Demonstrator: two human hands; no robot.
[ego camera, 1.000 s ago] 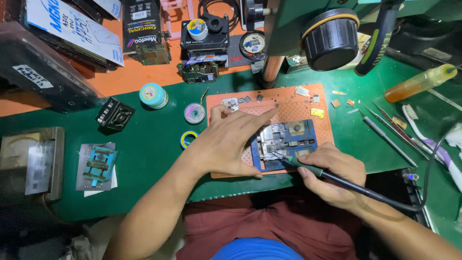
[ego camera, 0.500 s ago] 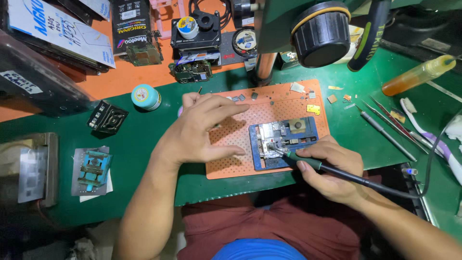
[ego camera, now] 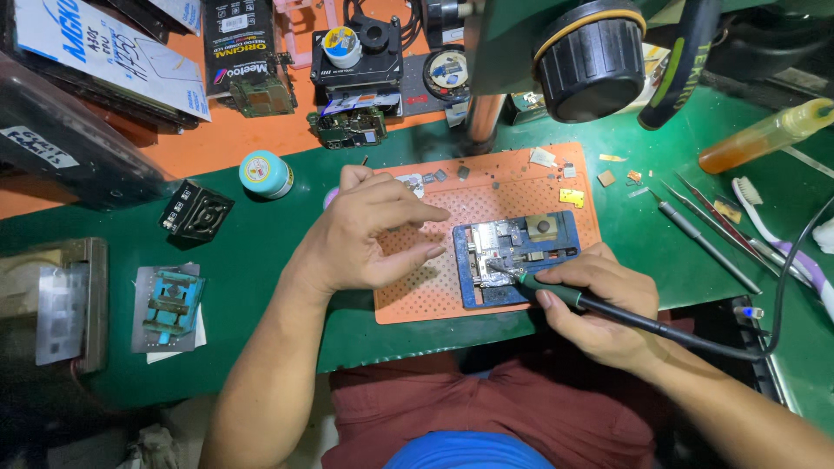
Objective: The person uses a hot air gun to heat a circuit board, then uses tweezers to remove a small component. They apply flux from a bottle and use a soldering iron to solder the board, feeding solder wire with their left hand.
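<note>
One small circuit board (ego camera: 497, 254) sits clamped in one blue holder (ego camera: 518, 260) near the right edge of one orange perforated mat (ego camera: 486, 204) on the green tabletop (ego camera: 261, 252). Right hand (ego camera: 599, 304) is closed around one soldering iron (ego camera: 556, 293), tip on the board. Left hand (ego camera: 373, 233) rests on the mat's left side, fingers loosely curled, holding nothing. One teal jar (ego camera: 265, 174) stands beyond.

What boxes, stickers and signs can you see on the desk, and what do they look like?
White sign: far left, flat board, blue handwriting.
Black package: top, rectangular, white label.
Round tin: left of the orange mat, teal with a white printed lid.
Black case: left edge, small white sticker.
</note>
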